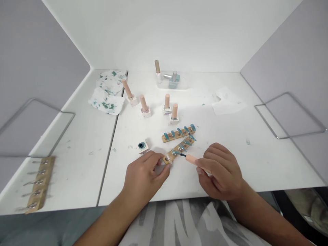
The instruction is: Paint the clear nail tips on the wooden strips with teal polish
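Note:
My left hand [146, 174] pinches the near end of a wooden nail display strip [167, 160], which slants up to the right. Several teal false nails [182, 147] are mounted on it, and the one nearest my left fingers looks clear. In my right hand [221, 172] is a nail polish brush [191, 158] with a peach handle; its dark tip is at a teal nail on the strip. Just beyond lies a second wooden strip [174, 135] bearing teal nails. An uncapped polish bottle [142, 147] with dark teal at its neck stands left of the strips.
Peach-capped polish bottles [174, 116] stand behind the strips. At the back is a clear tray [164, 84] with more bottles. Stained tissues [106, 100] lie left, a white tissue [227, 101] right. Another wooden strip [41, 182] sits at the left edge; wire stands [280, 137] flank both sides.

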`<action>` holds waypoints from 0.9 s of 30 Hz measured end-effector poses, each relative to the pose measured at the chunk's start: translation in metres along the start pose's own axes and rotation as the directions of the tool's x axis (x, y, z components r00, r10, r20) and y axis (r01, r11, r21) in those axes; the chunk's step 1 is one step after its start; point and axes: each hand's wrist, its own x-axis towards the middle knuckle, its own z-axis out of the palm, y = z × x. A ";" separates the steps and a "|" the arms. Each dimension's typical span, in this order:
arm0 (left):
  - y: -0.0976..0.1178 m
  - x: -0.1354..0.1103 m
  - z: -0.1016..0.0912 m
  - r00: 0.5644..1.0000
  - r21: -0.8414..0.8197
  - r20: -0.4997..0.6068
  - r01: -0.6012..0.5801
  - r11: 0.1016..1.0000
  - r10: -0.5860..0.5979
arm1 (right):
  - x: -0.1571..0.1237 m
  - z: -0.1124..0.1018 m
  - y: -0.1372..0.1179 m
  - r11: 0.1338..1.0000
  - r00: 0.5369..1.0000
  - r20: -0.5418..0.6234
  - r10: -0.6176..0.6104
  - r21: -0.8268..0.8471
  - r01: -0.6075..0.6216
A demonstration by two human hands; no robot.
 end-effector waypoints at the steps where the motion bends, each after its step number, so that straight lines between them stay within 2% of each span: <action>1: -0.001 0.000 0.000 1.000 0.001 0.002 0.000 1.000 0.000 | 0.001 -0.001 0.000 1.000 1.000 -0.014 0.004 0.010 -0.004; 5: -0.002 -0.001 0.000 1.000 -0.009 0.001 -0.011 1.000 0.011 | 0.006 0.000 -0.001 0.997 0.998 -0.049 0.032 0.066 -0.029; 11: -0.003 0.000 0.001 0.999 -0.020 -0.020 -0.035 0.999 0.035 | 0.005 0.006 0.000 0.992 0.997 0.006 0.082 0.094 -0.082; 20: -0.002 0.000 0.000 0.999 -0.010 -0.024 -0.042 0.999 0.041 | 0.003 0.000 0.001 0.993 0.997 -0.055 0.062 0.104 -0.056; 27: -0.003 0.000 0.001 0.999 -0.012 -0.028 -0.038 0.999 0.037 | 0.000 0.004 0.002 0.995 0.998 0.026 0.058 0.085 -0.060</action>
